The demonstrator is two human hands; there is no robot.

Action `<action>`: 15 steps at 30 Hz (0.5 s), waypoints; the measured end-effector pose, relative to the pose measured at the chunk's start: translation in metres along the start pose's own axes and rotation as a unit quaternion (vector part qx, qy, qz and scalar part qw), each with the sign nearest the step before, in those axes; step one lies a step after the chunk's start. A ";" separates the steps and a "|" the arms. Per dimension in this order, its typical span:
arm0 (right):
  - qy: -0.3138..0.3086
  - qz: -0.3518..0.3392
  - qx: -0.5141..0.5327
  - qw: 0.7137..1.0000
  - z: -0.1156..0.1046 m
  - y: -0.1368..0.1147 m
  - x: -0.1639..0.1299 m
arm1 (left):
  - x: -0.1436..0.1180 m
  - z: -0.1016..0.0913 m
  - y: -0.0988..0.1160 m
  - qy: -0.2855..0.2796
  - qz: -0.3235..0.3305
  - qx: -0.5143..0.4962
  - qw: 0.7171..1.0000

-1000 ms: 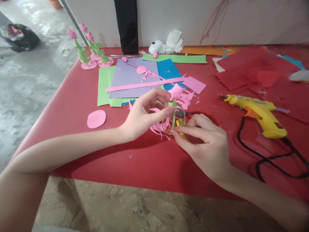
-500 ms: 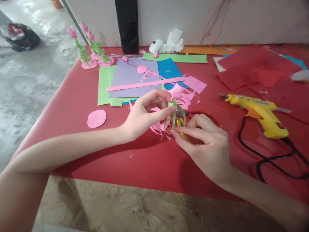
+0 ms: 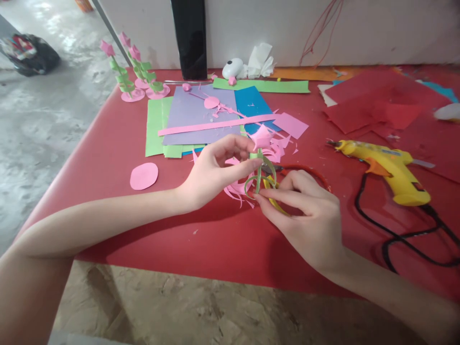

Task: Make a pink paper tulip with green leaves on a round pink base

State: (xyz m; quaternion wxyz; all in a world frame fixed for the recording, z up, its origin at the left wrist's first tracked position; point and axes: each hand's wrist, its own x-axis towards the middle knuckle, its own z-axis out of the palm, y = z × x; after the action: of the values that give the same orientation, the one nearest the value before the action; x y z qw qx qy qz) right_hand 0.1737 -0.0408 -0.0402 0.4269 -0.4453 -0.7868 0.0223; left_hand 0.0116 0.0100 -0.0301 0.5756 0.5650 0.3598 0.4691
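Between my hands stands a paper flower point(image 3: 261, 137) with a puffed pink star on top and a green stem with looped green strips. My left hand point(image 3: 219, 170) pinches the upper stem just under the star. At the lower end, the thumb and fingertips of my right hand point(image 3: 305, 211) grip the base of the green stem and loops. Scissors point(image 3: 268, 167) with a yellow and red handle lie behind the flower, partly hidden by it and by my right hand. Pink paper scraps point(image 3: 237, 179) are scattered beneath.
A yellow glue gun point(image 3: 386, 167) with a black cord lies on the right of the red table point(image 3: 172, 244). A pink paper circle point(image 3: 143, 176) lies at left. Finished flowers point(image 3: 125, 84) stand at back left. Coloured sheets point(image 3: 201, 115) and a green strip point(image 3: 269, 86) lie behind my hands.
Almost nothing differs. Both hands keep their hold on the paper flower, whose pink star has tilted very slightly to the left.
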 end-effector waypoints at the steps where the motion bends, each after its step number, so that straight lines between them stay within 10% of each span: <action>1: 0.001 -0.001 0.000 1.000 0.000 0.000 0.000 | 0.000 0.000 0.000 0.001 -0.005 -0.003 1.000; 15: 0.005 -0.009 0.001 1.000 0.001 -0.001 -0.001 | -0.002 0.000 0.002 0.001 -0.028 -0.001 1.000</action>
State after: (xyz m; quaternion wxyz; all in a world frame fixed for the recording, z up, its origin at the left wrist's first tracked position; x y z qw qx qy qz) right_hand 0.1728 -0.0418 -0.0415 0.4313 -0.4379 -0.7886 0.0171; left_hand 0.0112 0.0082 -0.0284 0.5887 0.5539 0.3751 0.4538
